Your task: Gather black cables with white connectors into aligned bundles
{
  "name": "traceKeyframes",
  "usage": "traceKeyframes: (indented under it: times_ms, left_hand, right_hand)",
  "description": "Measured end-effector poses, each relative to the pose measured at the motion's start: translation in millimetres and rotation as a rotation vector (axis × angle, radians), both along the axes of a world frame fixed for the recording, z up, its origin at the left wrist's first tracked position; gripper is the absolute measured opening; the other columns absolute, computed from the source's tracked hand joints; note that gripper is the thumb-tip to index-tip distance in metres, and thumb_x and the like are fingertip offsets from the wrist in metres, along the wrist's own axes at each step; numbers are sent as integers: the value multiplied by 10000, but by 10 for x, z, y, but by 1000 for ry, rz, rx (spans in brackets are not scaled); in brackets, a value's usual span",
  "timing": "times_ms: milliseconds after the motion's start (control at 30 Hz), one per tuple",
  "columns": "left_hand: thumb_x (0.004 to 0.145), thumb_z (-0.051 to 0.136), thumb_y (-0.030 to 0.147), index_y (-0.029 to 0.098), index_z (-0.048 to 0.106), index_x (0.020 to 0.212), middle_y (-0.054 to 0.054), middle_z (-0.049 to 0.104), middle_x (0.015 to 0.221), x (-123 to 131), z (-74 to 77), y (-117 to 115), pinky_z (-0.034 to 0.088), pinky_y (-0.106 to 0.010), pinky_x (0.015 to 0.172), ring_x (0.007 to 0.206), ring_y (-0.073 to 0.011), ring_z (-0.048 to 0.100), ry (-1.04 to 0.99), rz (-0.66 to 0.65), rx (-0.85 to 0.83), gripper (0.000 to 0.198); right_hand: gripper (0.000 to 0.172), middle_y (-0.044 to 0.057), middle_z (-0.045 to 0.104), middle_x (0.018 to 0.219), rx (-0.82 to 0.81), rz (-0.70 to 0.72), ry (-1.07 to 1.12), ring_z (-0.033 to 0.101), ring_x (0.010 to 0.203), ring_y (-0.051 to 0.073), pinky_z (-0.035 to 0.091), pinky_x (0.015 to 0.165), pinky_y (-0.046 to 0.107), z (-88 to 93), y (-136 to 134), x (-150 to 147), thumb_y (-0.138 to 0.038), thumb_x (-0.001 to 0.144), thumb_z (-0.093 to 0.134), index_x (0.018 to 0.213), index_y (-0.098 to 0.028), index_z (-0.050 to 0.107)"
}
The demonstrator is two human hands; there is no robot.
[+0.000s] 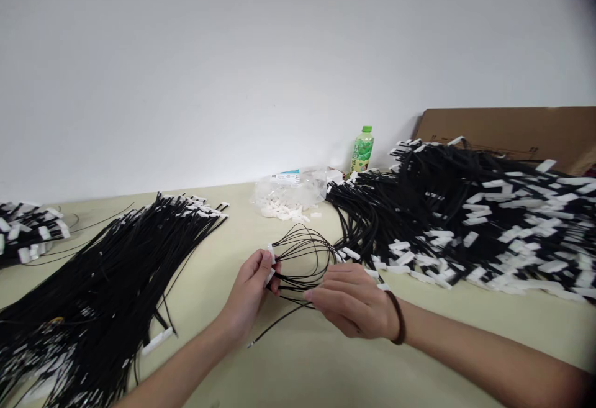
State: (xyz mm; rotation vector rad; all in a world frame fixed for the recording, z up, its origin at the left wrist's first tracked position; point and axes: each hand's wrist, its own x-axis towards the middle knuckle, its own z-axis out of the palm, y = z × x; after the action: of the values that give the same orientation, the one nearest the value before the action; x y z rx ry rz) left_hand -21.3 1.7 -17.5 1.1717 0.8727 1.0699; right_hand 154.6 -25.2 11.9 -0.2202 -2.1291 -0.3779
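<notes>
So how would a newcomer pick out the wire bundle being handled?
On the pale table, look between the big left pile and right pile of black wires. There the left hand grips a small bundle by its white connectors. Unlike the piled wires, this one opens into loose thin loops near the right hand.

Workshop table, heaped black cables, loose white connectors

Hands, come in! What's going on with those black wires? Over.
Left hand pinching white connectors. Right hand curled at black wires. One wire end jutting loose; wire piles either side.
</notes>
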Motion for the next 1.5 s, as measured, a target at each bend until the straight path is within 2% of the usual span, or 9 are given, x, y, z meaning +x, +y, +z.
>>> traceKeyframes:
  times_ms: [467,867,1133,1500]
  left_hand:
    - [771,478,483,146,440,732,19,443,710,16,66,-46,360,-192,509,523,-47,386,-15,4,-11,341]
    - [779,466,478,137,448,724,9,444,707,21,62,-36,370,-200,499,519,-52,400,2,6,14,345]
    - [770,476,487,141,453,734,16,442,691,19,30,-19,371,-197,495,516,-54,395,-15,12,7,349]
    - [771,478,478,140,439,721,16,438,703,31,100,-58,366,-198,492,508,-48,386,-10,11,-12,344]
  right_hand:
    - [169,36,513,584,-4,-16,-4,437,512,99,303,465,214,-41,13,21,-68,809,397,956,-67,480]
    - [166,55,557,609,-16,-22,-19,468,528,107,345,477,217,-31,5,11,-64,812,409,960,-61,484]
    - [163,48,552,625,-27,-28,-31,474,548,104,360,497,219,-86,8,3,-72,807,419,950,-71,496]
    - [169,46,537,606,-5,-46,-19,469,532,102,351,487,217,-26,17,38,-78,824,388,964,-71,482]
